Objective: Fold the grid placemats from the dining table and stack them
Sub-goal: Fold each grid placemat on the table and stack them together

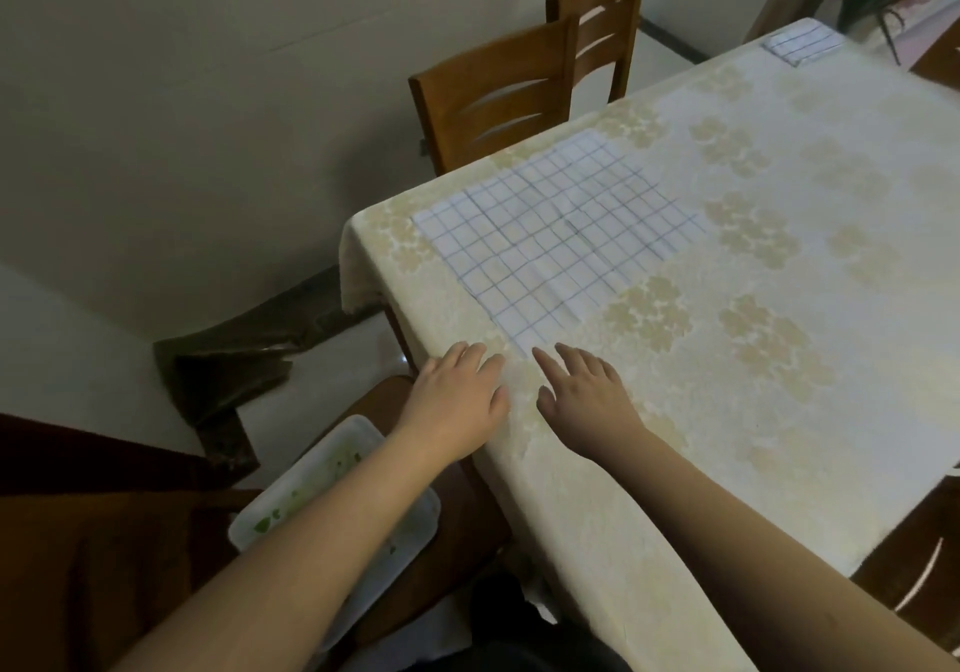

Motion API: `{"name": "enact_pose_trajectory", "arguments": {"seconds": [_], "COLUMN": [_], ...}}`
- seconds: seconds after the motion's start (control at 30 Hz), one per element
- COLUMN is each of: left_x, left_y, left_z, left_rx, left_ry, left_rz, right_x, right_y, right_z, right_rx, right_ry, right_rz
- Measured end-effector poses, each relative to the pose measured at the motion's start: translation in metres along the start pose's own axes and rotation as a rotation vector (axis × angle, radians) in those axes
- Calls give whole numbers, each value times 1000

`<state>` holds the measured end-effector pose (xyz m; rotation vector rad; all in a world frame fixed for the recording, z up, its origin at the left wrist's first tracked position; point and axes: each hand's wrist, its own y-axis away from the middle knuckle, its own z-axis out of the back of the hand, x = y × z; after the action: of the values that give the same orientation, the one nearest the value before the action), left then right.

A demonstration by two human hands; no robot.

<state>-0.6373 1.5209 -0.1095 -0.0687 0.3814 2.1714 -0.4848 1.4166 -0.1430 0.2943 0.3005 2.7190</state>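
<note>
Both hands lie flat, fingers relaxed: left hand [460,401] and right hand [584,401] on the surface [727,411], grid placemat [561,234] just beyond their fingertips.

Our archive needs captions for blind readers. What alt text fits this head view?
Two open hands, left hand and right hand, reach over a floral tablecloth toward the near corner of an unfolded grid placemat. A folded grid placemat lies at the far end, wooden chairs beside the table.

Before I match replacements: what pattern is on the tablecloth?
Cream tablecloth with pale gold flower clusters, seen in the head view.
</note>
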Motion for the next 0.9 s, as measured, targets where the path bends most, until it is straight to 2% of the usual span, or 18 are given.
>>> {"name": "enact_pose_trajectory", "arguments": {"seconds": [0.2, 0.33, 0.5, 0.9], "left_x": [9, 14, 16, -4], "left_y": [-51, -65, -63, -28], "left_z": [-6, -15, -23, -27], "left_rx": [29, 64, 102, 109], "left_ry": [-3, 32, 33, 5], "left_rz": [55, 68, 85, 18], "right_x": [-16, -23, -28, -37], "right_y": [-67, -82, -79, -54], "right_z": [-41, -69, -86, -77], "right_rx": [143, 219, 188, 221], "right_ry": [5, -9, -25, -36], "right_rz": [34, 24, 16, 4]}}
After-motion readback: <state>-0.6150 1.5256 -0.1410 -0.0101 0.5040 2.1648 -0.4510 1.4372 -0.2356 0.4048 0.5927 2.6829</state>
